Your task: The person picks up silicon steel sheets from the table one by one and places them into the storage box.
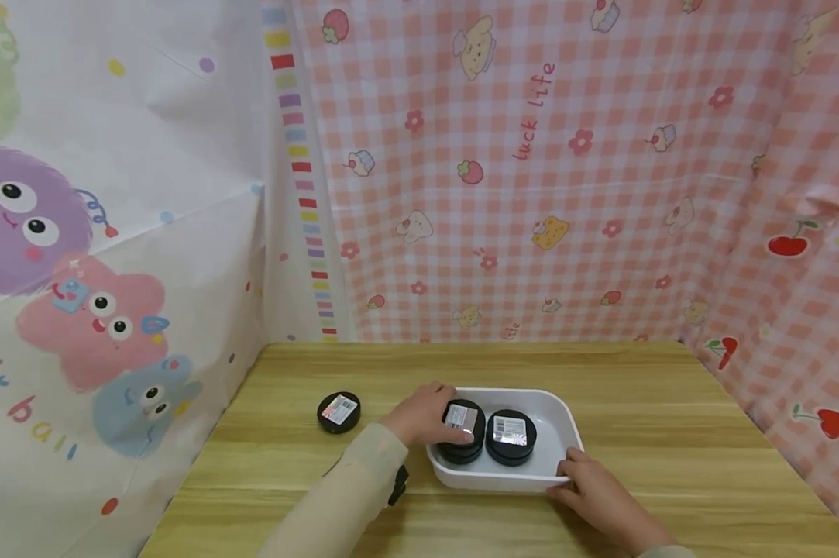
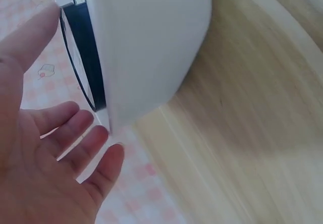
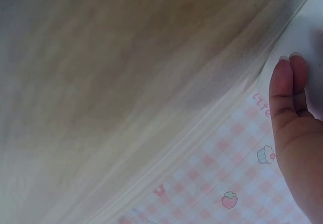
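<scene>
A white tray [image 1: 517,482] with rounded corners holds round flat black containers bearing silvery-white labels, apparently stacked in two piles. My left hand [image 1: 422,418] is at the tray's left side, its thumb at the edge of the left black container [image 1: 462,418]. In the left wrist view the fingers of this hand [image 2: 55,153] are loosely bent and apart, beside the container's dark side. Beside it is the right black container [image 1: 511,435]. My right hand [image 1: 596,492] grips the tray's front right corner, with fingers over the rim and thumb outside.
One more round black container [image 1: 338,412] lies on the wooden table [image 1: 642,418], left of the tray. A dark object [image 1: 398,486] shows beside the left sleeve. Patterned cloths [image 1: 517,209] hang behind the table and at both sides.
</scene>
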Demonstrator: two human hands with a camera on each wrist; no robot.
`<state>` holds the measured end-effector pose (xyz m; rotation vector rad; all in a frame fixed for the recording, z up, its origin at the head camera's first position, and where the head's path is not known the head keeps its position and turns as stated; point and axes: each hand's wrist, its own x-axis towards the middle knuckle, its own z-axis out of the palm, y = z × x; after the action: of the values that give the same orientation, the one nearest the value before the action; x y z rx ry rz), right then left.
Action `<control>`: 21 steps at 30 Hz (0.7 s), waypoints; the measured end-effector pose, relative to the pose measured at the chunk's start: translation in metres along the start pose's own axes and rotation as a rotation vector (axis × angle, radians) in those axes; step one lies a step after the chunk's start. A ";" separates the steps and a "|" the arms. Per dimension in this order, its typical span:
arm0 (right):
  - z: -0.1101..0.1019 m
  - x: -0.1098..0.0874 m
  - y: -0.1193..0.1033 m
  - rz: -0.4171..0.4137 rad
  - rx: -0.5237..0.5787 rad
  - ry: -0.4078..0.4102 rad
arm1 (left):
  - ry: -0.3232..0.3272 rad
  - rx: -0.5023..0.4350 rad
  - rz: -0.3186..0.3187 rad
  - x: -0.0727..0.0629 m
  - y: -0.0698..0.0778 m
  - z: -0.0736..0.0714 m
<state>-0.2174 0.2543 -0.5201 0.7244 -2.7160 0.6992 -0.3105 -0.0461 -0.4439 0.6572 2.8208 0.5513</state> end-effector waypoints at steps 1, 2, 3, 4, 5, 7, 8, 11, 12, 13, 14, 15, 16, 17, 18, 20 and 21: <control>0.000 0.000 0.001 0.001 -0.001 0.001 | 0.008 -0.006 0.001 0.000 -0.002 0.001; 0.000 0.000 0.001 0.002 -0.001 0.001 | 0.018 -0.005 0.005 0.000 -0.004 0.002; 0.001 0.000 0.001 0.002 -0.001 0.000 | 0.031 0.004 0.016 0.001 -0.007 0.003; 0.001 0.000 0.002 0.001 -0.005 -0.001 | 0.045 0.018 0.024 0.001 -0.009 0.004; 0.001 0.000 0.002 -0.001 -0.007 -0.001 | 0.061 0.032 0.032 0.000 -0.012 0.005; 0.002 -0.001 0.002 -0.006 -0.013 0.004 | 0.091 0.064 0.047 -0.001 -0.016 0.008; 0.002 -0.001 0.002 -0.008 -0.014 0.005 | 0.109 0.073 0.053 -0.002 -0.018 0.009; 0.002 -0.002 0.002 -0.007 -0.014 0.001 | 0.170 0.102 0.071 -0.006 -0.024 0.011; 0.002 -0.002 0.002 -0.004 -0.012 -0.002 | 0.188 0.106 0.072 -0.007 -0.025 0.012; 0.002 -0.002 0.001 -0.001 -0.009 -0.004 | 0.205 0.109 0.072 -0.009 -0.027 0.013; 0.002 -0.002 0.001 0.001 -0.006 -0.007 | 0.225 0.115 0.077 -0.010 -0.029 0.014; 0.002 -0.002 0.001 0.003 -0.006 -0.008 | 0.243 0.127 0.083 -0.010 -0.032 0.015; 0.002 -0.002 0.001 0.006 -0.005 -0.008 | 0.260 0.132 0.090 -0.012 -0.034 0.017; 0.002 -0.002 0.001 0.008 -0.004 -0.010 | 0.271 0.134 0.092 -0.013 -0.035 0.017; 0.002 -0.002 0.001 0.009 -0.005 -0.011 | 0.279 0.139 0.098 -0.014 -0.037 0.018; 0.001 -0.001 0.001 0.013 -0.005 -0.011 | 0.294 0.149 0.113 -0.017 -0.040 0.019; 0.001 -0.001 0.001 0.015 -0.003 -0.014 | 0.297 0.151 0.117 -0.019 -0.041 0.019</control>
<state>-0.2172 0.2548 -0.5215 0.7113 -2.7370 0.6964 -0.3048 -0.0826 -0.4760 0.8361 3.1410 0.4944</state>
